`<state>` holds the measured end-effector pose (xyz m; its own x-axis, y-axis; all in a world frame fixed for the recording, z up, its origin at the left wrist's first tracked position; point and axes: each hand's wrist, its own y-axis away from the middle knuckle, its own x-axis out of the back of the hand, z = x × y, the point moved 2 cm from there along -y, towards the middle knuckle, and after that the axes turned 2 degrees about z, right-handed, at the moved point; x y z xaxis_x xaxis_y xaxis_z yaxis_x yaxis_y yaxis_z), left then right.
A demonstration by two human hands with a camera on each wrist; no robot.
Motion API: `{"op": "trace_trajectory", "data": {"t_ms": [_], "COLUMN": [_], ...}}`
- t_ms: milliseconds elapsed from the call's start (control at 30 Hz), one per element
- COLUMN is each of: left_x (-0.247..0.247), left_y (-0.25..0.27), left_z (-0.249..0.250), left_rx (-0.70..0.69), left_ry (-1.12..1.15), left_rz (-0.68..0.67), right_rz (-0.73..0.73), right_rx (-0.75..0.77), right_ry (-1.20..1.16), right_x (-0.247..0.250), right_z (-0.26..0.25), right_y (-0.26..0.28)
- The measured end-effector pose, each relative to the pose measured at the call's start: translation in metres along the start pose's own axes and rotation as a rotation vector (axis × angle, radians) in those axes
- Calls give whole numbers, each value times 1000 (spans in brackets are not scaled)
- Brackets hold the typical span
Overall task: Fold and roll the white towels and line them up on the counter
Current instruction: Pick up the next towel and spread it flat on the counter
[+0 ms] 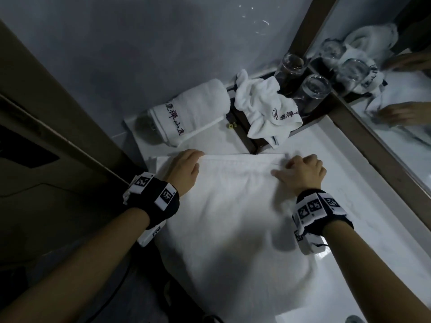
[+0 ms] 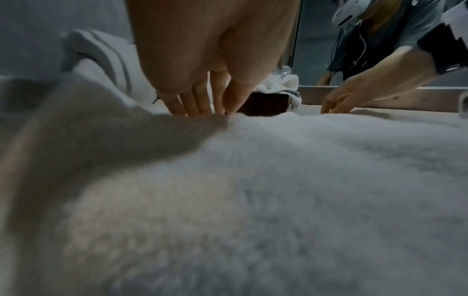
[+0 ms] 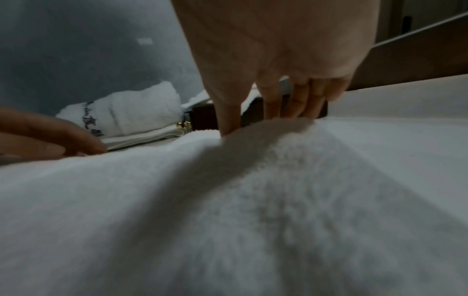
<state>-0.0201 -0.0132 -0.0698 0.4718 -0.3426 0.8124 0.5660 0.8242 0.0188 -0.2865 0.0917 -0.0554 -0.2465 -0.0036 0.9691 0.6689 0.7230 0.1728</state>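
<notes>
A white towel [image 1: 233,206] lies spread flat on the white counter [image 1: 363,183], its near end hanging over the front edge. My left hand [image 1: 198,159] pinches the far left corner of it, thumb against fingers [image 2: 192,106] in the left wrist view. My right hand [image 1: 289,164] grips the far right corner, thumb on top and fingers [image 3: 291,108] curled behind the edge. A rolled towel [image 1: 191,110] with dark embroidered characters lies against the back wall. A crumpled white towel [image 1: 261,103] sits heaped on a dark tray [image 1: 242,129].
Two clear glasses [image 1: 312,92] stand on the tray behind the crumpled towel. A framed mirror [image 1: 408,94] runs along the right side of the counter. A dark door or panel [image 1: 58,136] borders the left. A small brass knob [image 1: 231,125] shows on the tray's front.
</notes>
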Motion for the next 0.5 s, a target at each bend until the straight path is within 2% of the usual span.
{"op": "trace_trajectory", "data": {"t_ms": [167, 233, 300, 400, 500], "left_x": [-2, -4, -4, 6, 14], "left_y": [-7, -8, -9, -9, -7], "left_z": [-6, -7, -8, -10, -12], "left_rx": [-11, -32, -41, -35, -32], "left_ry": [-174, -202, -231, -173, -204], "left_rz": [51, 21, -22, 81, 129], "right_rz": [-107, -121, -39, 36, -27], "right_rx": [22, 13, 42, 28, 14], "right_ry": [119, 81, -141, -595, -628], "right_x": [0, 0, 4, 10, 2], "right_z": [1, 2, 3, 2, -5], "right_y": [-11, -11, -12, -14, -19]}}
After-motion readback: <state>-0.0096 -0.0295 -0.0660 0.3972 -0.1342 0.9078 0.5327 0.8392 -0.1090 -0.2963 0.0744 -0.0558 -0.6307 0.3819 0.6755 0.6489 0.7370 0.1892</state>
